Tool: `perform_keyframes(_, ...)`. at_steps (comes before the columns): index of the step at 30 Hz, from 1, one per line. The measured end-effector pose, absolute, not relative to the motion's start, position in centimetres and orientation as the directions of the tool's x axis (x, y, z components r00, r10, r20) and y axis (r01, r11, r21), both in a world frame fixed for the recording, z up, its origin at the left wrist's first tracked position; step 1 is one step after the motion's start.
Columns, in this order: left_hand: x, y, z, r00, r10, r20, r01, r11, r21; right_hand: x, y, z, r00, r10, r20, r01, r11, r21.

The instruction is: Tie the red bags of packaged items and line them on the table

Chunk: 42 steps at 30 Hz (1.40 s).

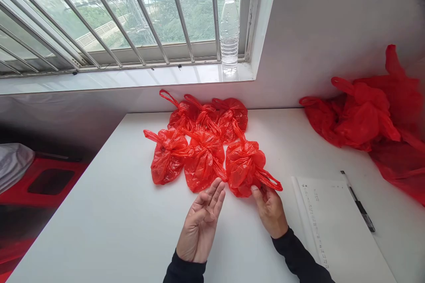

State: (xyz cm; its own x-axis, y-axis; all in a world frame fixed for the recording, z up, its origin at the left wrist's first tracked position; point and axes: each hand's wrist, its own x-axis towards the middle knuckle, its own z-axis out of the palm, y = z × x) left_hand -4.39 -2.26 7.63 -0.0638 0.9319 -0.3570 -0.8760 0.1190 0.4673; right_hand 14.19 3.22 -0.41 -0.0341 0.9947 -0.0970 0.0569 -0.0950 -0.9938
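The white table (pixel 109 212) carries everything close at hand. At its right lies a loose heap of red bags (pixel 358 115); left of the heap, six knotted red bags (pixel 204 163) sit in two rows of three. A notebook (pixel 341 230) lies near the right forearm. The front-right bag (pixel 244 168) rests on the table at the near end of its row, just beside its neighbour. The left hand (pixel 201 223) is empty, palm showing and fingers loosely extended, near that bag. The right hand (pixel 270 212) touches its near edge — thumb against the plastic, other fingers partly hidden, so I cannot tell whether they grip or merely steady it. Such thin film probably slips, so support the bag's body with light pressure, and clear the fingers from the handle loop (pixel 280 186) before withdrawing — otherwise it could drag.
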Motion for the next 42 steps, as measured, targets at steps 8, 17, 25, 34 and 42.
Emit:
perform_keyframes(8,-4.19,-2.2,8.17,-0.086,0.941,-0.327,-0.869,0.09,0.486,14.21,3.33,-0.07,-0.042,0.995,-0.087,0.083,-0.084,-0.993)
perform_keyframes(17,-4.21,-2.18,8.02,-0.107,0.936,-0.336,-0.872,0.074,0.483,14.15,3.38,0.07,-0.037,0.995,-0.087,0.074,-0.085,-0.994)
perform_keyframes(25,-4.43,-2.47,8.29,-0.122,0.917,-0.378,-0.886,0.071,0.458,14.23,3.34,0.18,-0.048,0.995,-0.082,0.081,-0.078,-0.994)
perform_keyframes(34,-4.44,-2.52,7.77,-0.136,0.919,-0.371,-0.887,0.053,0.458,14.24,3.44,0.03,-0.027,0.995,-0.094,0.085,-0.091,-0.992)
perform_keyframes(42,-4.36,-2.43,8.33,-0.173,0.907,-0.384,-0.83,0.076,0.553,14.22,3.37,-0.07,-0.042,0.994,-0.103,0.076,-0.1,-0.992)
